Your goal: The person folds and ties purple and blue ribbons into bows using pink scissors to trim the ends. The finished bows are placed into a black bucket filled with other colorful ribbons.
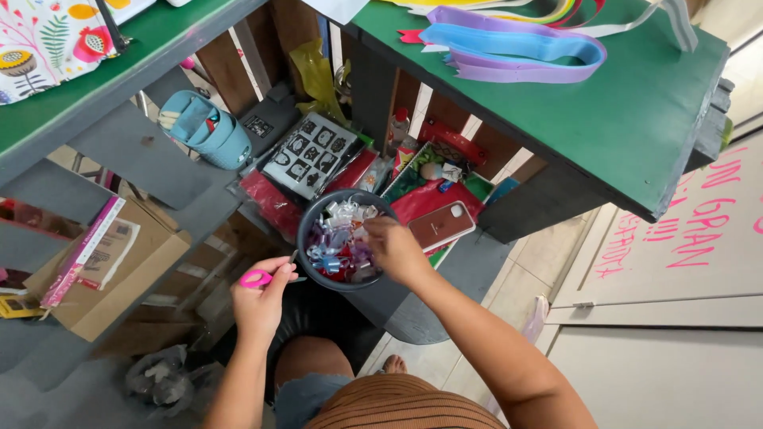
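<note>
1. The dark round bowl (311, 230) sits on a grey lower shelf (151, 163) of the bench, near its front edge and just above your knees. It is filled with small clear and purple ribbon bows (343, 238), heaped loosely so that you can pick through them from above.
2. Your right hand (395, 250) reaches over the bowl's right rim, fingers curled down into the bows. They look pinched on one of them, but you cannot tell for sure, because the fingertips are buried in the pile.
3. Your left hand (258, 300) stays just outside the bowl's left rim, closed around the pink-handled scissors (259, 277), with the blades pointing toward the bowl, ready beside the work.
4. A phone in a brown case (442, 225) lies touching the bowl's right side, on red packets (429, 199).
5. Behind the bowl, a sheet of black-and-white stickers (311, 152) leans among packets, and a light blue pouch (205, 129) lies to its left on the grey shelf.
6. On the green bench top (636, 119) above, looped purple and blue strips (517, 48) rest near the back edge.
7. A cardboard box (119, 278) with booklets sits low at the left.
</note>
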